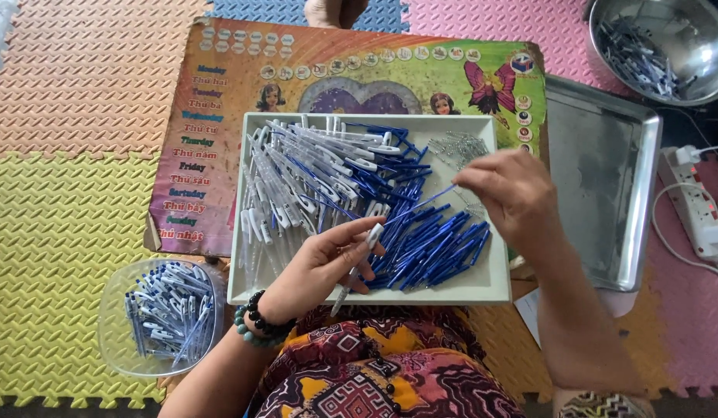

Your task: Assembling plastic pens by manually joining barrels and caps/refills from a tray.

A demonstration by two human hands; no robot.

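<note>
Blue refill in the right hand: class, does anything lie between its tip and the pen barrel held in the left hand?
Nothing visible: the blue refill reaches across open air above the tray toward the pen barrel.

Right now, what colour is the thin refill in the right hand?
Blue, in the head view: the refill pinched by the right hand.

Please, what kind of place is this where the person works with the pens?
Probably a home floor used for piecework: interlocking foam mats, a child's picture board under the white tray, and a power strip lying loose.
</note>
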